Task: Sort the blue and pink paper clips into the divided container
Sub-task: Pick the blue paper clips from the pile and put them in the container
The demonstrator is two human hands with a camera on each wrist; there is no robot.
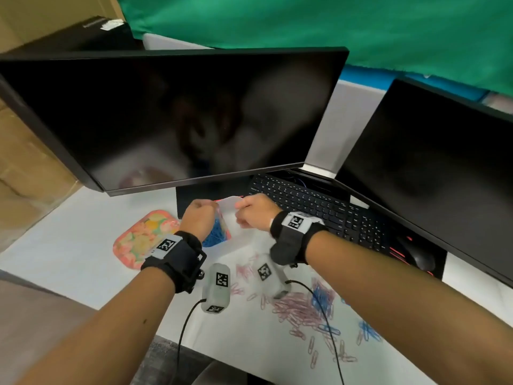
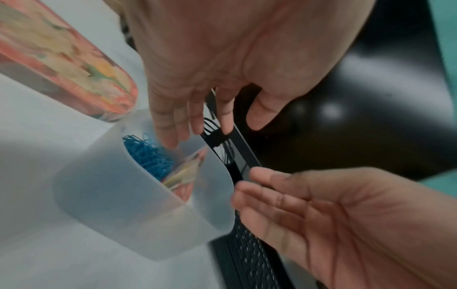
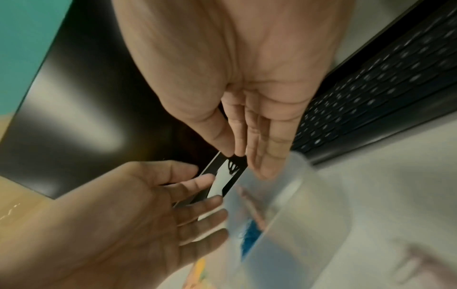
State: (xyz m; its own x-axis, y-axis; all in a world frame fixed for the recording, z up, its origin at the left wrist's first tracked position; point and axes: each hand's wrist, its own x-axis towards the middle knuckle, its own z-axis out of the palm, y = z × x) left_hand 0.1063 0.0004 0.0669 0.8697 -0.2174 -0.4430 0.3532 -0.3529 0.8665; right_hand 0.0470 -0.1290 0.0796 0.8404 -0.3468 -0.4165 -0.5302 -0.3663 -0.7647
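Note:
A frosted, translucent container [image 1: 234, 227] [image 2: 111, 191] [image 3: 296, 215] stands on the white desk below the monitor. One of its compartments holds a heap of blue paper clips [image 1: 213, 238] [image 2: 148, 154] [image 3: 249, 236]. My left hand [image 1: 198, 215] [image 2: 217, 131] [image 3: 210, 195] hovers at the container's left rim with its fingers straight. My right hand [image 1: 255, 211] [image 2: 245, 185] [image 3: 245, 160] reaches the right rim, fingers straight and tips touching the wall. Neither hand shows a clip. Loose pink clips [image 1: 294, 309] and blue clips [image 1: 322, 295] lie scattered on the desk near me. The views are motion-blurred.
A floral lid [image 1: 138, 240] [image 2: 61, 58] lies left of the container. A large dark monitor [image 1: 166, 115] hangs just above the hands; a second monitor [image 1: 430, 162] stands at the right. A black keyboard [image 1: 319, 207] and a mouse [image 1: 419, 257] sit to the right.

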